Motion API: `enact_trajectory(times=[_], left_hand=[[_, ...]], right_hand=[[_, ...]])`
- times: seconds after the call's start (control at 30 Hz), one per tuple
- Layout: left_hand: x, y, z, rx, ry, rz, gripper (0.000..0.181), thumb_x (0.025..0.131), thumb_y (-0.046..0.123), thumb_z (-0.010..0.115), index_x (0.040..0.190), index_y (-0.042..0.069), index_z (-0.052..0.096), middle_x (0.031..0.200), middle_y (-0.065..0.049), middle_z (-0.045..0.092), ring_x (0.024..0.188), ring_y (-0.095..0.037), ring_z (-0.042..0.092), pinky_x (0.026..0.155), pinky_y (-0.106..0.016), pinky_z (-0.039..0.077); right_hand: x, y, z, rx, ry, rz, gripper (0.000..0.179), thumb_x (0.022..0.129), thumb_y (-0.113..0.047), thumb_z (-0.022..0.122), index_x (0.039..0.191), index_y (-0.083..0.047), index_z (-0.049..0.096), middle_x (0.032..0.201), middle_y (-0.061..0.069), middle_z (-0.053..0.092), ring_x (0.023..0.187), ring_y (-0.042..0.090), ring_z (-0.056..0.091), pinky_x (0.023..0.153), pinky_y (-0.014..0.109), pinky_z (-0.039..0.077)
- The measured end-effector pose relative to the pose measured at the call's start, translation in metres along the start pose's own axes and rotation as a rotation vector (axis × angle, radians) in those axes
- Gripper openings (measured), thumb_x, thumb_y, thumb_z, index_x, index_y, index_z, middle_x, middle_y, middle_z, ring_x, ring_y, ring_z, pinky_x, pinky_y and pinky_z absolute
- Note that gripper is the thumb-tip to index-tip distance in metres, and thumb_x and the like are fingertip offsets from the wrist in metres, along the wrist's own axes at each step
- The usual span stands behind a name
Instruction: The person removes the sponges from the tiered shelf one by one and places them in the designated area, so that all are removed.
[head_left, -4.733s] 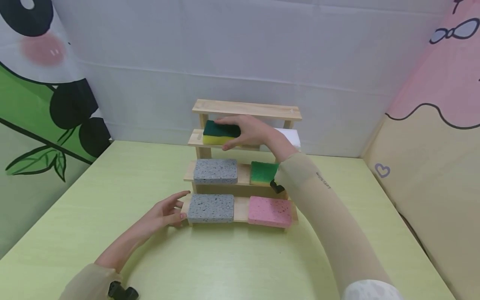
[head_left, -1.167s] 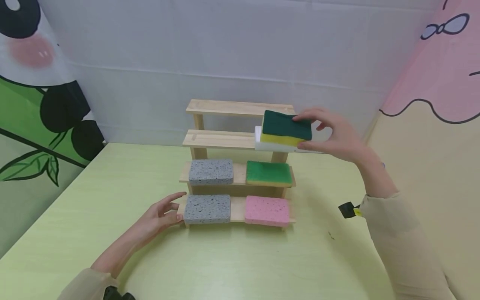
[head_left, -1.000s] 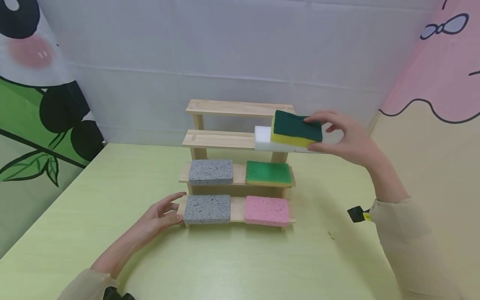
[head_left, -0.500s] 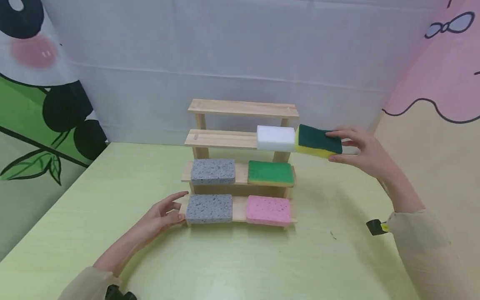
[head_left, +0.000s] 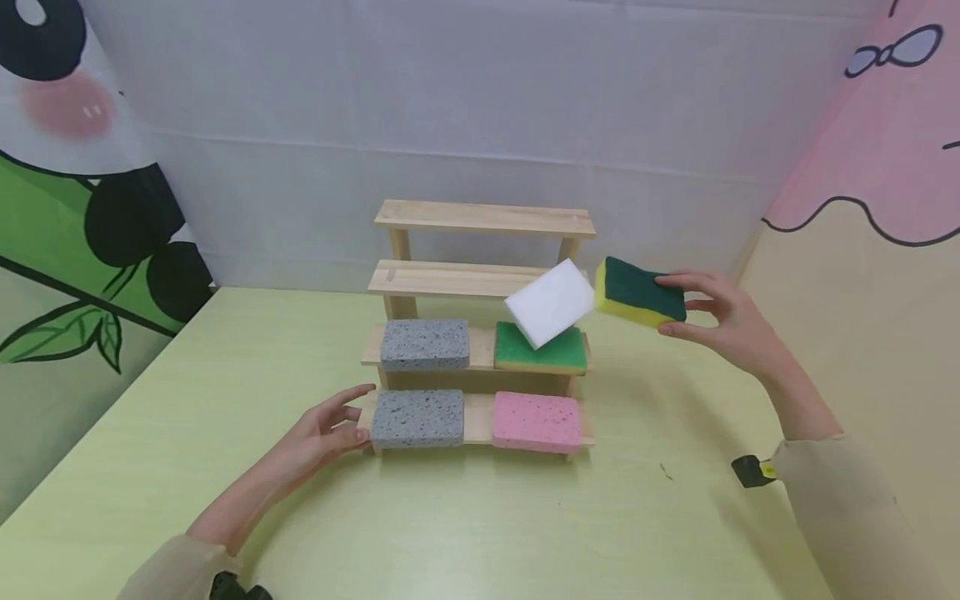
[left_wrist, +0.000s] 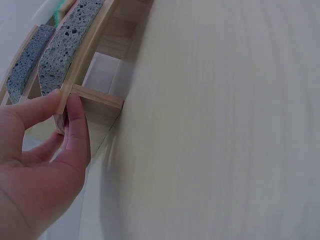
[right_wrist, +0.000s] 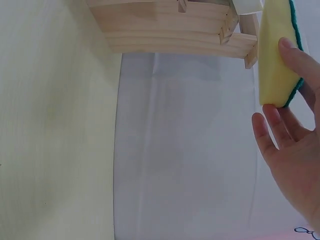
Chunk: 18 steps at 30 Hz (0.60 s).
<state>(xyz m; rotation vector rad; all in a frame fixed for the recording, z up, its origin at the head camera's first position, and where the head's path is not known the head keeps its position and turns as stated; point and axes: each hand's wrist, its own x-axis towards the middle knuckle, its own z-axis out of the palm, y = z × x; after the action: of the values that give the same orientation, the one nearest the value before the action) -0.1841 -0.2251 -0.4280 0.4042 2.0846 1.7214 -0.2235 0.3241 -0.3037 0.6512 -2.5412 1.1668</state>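
My right hand (head_left: pixel 723 321) pinches a dark-green and yellow scouring sponge (head_left: pixel 641 292) by its right end, in the air right of the wooden stepped rack (head_left: pixel 450 277). In the right wrist view the thumb lies on the yellow face of the sponge (right_wrist: pixel 275 60). A white sponge (head_left: pixel 551 302) is tilted, its lower corner over the green sponge (head_left: pixel 540 348) one step down; its upper right corner is close to the held sponge. My left hand (head_left: pixel 322 429) grips the left end of the rack's lowest shelf, its thumb and fingers around the board (left_wrist: pixel 80 75) in the left wrist view.
Grey speckled sponges (head_left: pixel 425 343) lie on the left of the two lower shelves, and a pink sponge (head_left: pixel 536 421) lies at the lowest shelf's right. The top shelf (head_left: pixel 483 218) stands before a white cloth backdrop (head_left: pixel 465 100). A pale tabletop (head_left: pixel 480 525) extends in front.
My right hand has carried the green-and-yellow sponge from the second shelf out to the right. The white sponge has tipped forward off its flat position. My left hand keeps its hold.
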Motion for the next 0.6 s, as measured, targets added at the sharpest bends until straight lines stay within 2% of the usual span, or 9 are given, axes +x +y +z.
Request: enact_trajectory(times=[0.6], left_hand=[[0.0, 0.0, 0.0, -0.005, 0.001, -0.005, 0.071, 0.1, 0.016, 0.056, 0.158, 0.008, 0.016, 0.125, -0.006, 0.054, 0.109, -0.009, 0.064, 0.094, -0.022, 0.053]], right_hand=[[0.0, -0.011, -0.004, -0.044, 0.021, 0.025, 0.057, 0.083, -0.004, 0.077, 0.136, -0.013, 0.058, 0.137, -0.011, 0.049, 0.119, 0.001, 0.045, 0.09, 0.003, 0.043]])
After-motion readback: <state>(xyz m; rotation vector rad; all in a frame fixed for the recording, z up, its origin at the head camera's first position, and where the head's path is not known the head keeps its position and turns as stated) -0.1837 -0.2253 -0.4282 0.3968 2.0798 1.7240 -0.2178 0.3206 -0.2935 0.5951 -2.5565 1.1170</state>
